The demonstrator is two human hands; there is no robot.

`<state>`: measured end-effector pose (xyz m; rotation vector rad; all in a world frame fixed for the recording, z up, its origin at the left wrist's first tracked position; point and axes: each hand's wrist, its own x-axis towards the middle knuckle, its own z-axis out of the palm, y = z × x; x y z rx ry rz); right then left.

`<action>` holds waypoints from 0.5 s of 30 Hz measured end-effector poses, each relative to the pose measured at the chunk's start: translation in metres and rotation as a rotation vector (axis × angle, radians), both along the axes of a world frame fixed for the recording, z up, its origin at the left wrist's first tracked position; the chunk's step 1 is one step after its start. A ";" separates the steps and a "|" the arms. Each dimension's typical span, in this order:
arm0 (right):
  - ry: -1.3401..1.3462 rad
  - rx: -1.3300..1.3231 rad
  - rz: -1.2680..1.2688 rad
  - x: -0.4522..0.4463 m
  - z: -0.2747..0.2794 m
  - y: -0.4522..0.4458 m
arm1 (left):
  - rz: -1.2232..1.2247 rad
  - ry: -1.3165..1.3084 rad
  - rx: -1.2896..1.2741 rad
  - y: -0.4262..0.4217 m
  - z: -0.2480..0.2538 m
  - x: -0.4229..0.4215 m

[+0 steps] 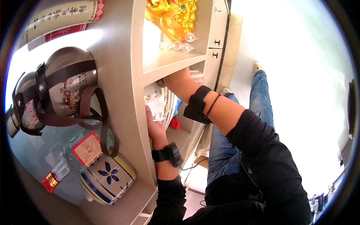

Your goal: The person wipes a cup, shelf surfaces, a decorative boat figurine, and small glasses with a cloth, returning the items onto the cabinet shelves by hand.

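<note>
Both arms reach into an open shelf compartment, each with a black strap and device near the wrist. My left hand (154,126) is at the compartment's left side, beside a white printed package (156,101); its thumb shows, but the other fingers are hidden behind the upright panel. My right hand (163,82) goes under the shelf board (172,63), close to the package's top; its fingers are mostly hidden, so what it holds cannot be made out. A red item (174,123) and a blue item (177,107) lie beside the package.
Left of the upright panel (137,93) are a metal flask (73,84) with straps, a glass bottle (75,150) and a patterned ceramic jar (108,176). A golden ornament (174,18) and clear balls (186,47) occupy the compartment above. Cabinet doors (216,26) stand right.
</note>
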<state>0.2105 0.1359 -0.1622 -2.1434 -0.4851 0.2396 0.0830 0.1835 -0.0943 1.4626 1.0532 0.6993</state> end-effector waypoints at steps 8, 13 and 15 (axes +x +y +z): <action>-0.024 -0.067 -0.009 -0.006 0.003 -0.002 | 0.016 -0.010 -0.055 -0.001 0.000 0.002; 0.000 0.020 -0.047 -0.013 0.000 -0.010 | 0.040 0.005 -0.056 -0.004 0.003 0.003; 0.163 -0.154 0.231 -0.020 0.011 -0.027 | 0.054 0.017 -0.067 -0.007 0.005 0.007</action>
